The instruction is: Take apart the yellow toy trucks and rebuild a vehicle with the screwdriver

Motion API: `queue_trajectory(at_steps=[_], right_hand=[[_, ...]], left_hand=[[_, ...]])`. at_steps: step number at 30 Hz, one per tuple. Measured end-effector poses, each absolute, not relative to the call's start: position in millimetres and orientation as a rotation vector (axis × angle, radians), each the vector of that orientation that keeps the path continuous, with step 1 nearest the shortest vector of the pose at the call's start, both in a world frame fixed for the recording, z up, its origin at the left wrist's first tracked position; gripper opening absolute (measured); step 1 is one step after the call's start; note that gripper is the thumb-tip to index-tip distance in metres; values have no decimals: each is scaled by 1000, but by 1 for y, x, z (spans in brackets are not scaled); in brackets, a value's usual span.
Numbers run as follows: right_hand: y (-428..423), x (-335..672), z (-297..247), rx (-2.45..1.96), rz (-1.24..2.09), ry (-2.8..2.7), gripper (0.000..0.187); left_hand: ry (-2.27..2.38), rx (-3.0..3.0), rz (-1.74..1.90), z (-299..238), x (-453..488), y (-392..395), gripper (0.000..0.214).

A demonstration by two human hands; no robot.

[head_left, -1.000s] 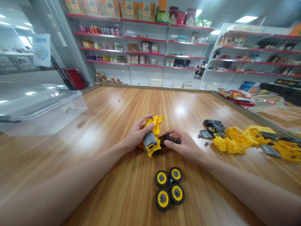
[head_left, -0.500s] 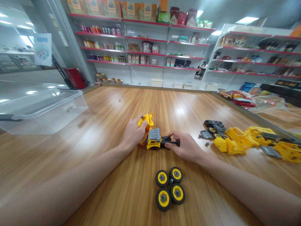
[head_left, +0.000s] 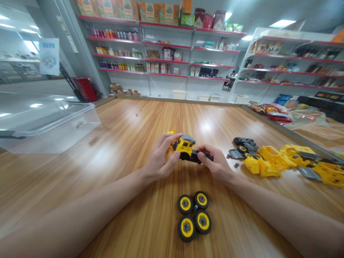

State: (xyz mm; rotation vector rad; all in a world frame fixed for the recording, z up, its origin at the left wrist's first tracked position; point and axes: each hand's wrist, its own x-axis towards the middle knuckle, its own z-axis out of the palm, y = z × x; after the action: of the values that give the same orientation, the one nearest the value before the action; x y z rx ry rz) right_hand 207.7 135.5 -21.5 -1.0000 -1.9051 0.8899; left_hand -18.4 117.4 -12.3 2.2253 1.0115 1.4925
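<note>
Between my hands is a toy truck (head_left: 185,144) with a yellow cab, a grey roof and a black chassis; no wheels show on it. My left hand (head_left: 158,157) grips the cab's front end between fingers and thumb. At the other end, my right hand (head_left: 216,163) pinches the black chassis, and a dark rod-like part shows by its fingers. A yellow plastic piece (head_left: 171,132) sits behind my left fingers, mostly hidden. Nearer to me lie several black toy wheels (head_left: 186,226) with yellow hubs, grouped around a small grey part (head_left: 196,207).
To the right lies a pile of yellow, grey and black toy parts (head_left: 271,161), with a small grey piece (head_left: 237,165) beside it. A clear plastic box (head_left: 80,125) stands at the left. A tiny metallic bit (head_left: 137,114) lies farther back. Stocked shelves rise behind the table.
My left hand has left the yellow piece and moved right onto the truck's cab. The truck is now tilted and turned so its side shows. My right hand has stayed on the chassis.
</note>
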Motion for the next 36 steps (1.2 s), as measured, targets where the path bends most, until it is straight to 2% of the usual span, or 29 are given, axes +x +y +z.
queue_trajectory(at_steps=[3, 10, 14, 19, 23, 28, 32, 36], right_hand=[[137, 209, -24, -993, 947, -1795, 34], [148, 206, -35, -1028, 1006, -1586, 43], [150, 204, -36, -1018, 1078, -1558, 50], [141, 203, -26, -962, 1094, -1680, 37], [137, 202, -22, -914, 1020, -1767, 29], [137, 203, -27, -941, 934, -1753, 27], [137, 204, -29, -976, 865, -1750, 25], [137, 202, -27, -1003, 822, -1779, 24]], left_hand=[[1060, 2107, 1404, -14, -11, 111, 48], [849, 1657, 1145, -24, -2, 114, 46], [804, 1410, 1155, -22, -3, 120, 43], [697, 1262, 1165, -21, -6, 123, 37], [669, 1445, 1113, -21, -7, 119, 42], [842, 1751, 1070, -21, -5, 118, 40], [986, 1935, 1148, -22, -6, 119, 48], [904, 2166, 1172, -21, -4, 119, 58]])
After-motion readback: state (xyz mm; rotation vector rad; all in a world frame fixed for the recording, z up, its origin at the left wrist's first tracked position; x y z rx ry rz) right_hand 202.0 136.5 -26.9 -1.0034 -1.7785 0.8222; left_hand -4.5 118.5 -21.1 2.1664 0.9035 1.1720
